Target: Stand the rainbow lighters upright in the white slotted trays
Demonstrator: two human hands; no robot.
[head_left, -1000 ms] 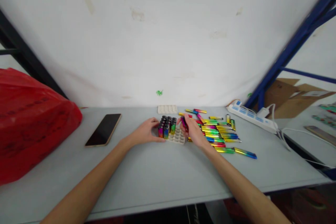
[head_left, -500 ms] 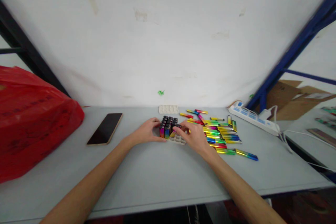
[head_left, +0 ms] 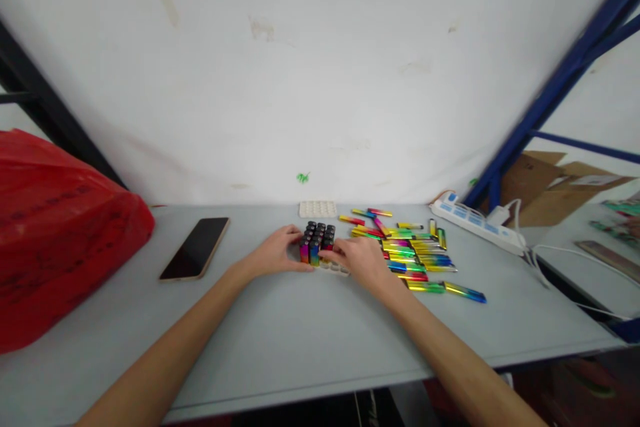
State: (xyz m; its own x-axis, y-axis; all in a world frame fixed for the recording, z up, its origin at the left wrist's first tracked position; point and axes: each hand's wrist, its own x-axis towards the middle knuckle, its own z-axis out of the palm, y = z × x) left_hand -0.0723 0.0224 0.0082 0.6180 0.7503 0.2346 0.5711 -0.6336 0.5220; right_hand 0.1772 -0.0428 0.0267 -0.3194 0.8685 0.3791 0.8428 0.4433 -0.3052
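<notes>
Several shiny rainbow lighters with black tops (head_left: 314,251) stand upright in rows in a white tray with round pockets (head_left: 342,270). My left hand (head_left: 280,253) curves round the left side of the group, thumb along the tray's front edge and fingers at the left rear, steadying it. At the front right of the rows, my right hand (head_left: 357,257) is closed with its thumb and fingers on a lighter, mostly hidden by the hand. A few tray pockets show below that hand.
Loose lighters (head_left: 430,260) lie in a pile to the right. A second white pocketed tray (head_left: 318,209) is by the wall. A phone (head_left: 196,248) and a red plastic bag (head_left: 65,233) are on the left; a power strip (head_left: 477,221) with cables lies at the right rear.
My right hand has moved slightly left and down, and the tilted lighter it held now sits lower among the rows. My left hand keeps its place at the tray. The view has shifted slightly.
</notes>
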